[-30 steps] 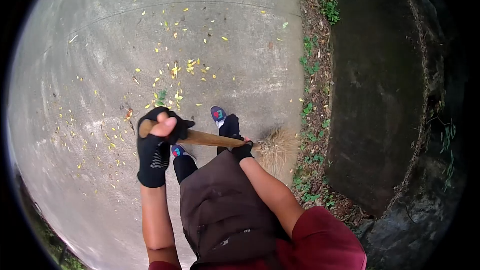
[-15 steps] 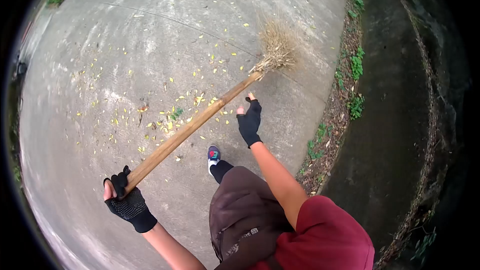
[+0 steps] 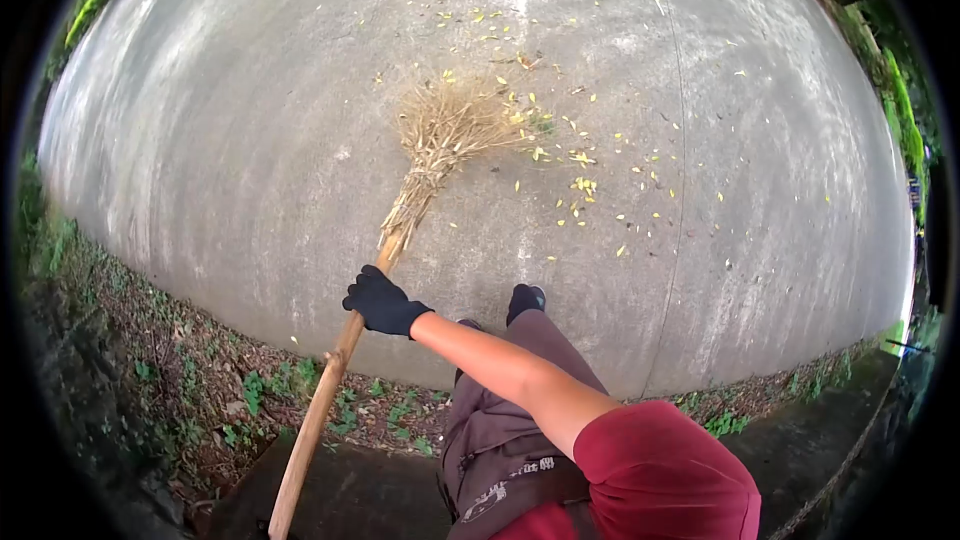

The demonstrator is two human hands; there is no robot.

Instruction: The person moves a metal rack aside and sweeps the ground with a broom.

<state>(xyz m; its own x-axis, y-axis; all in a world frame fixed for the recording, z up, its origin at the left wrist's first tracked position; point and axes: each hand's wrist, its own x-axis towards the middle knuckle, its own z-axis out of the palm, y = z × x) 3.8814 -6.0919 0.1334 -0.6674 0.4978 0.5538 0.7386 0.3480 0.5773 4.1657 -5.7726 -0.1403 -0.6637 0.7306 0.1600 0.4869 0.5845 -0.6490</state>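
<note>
My right hand (image 3: 385,302), in a black fingerless glove, is wrapped round the wooden handle (image 3: 318,410) of a broom, just below its head. The handle slants down to the lower left and runs out of the frame's bottom edge. The twig head (image 3: 445,130) is fanned out on the concrete, its right-hand tips beside small yellow leaves (image 3: 583,183) and a green sprig (image 3: 541,124). I cannot make out my left hand at the frame's edge.
Grey concrete (image 3: 250,190) spreads ahead, with more scattered leaves on the right. A strip of soil, dry litter and green weeds (image 3: 255,390) borders it behind my feet. My shoe (image 3: 538,295) stands near that edge. Greenery lines the far right.
My right hand was open off the handle and is now closed round it. The view has turned, and the broom head now lies left of the leaves. My left hand has left the view.
</note>
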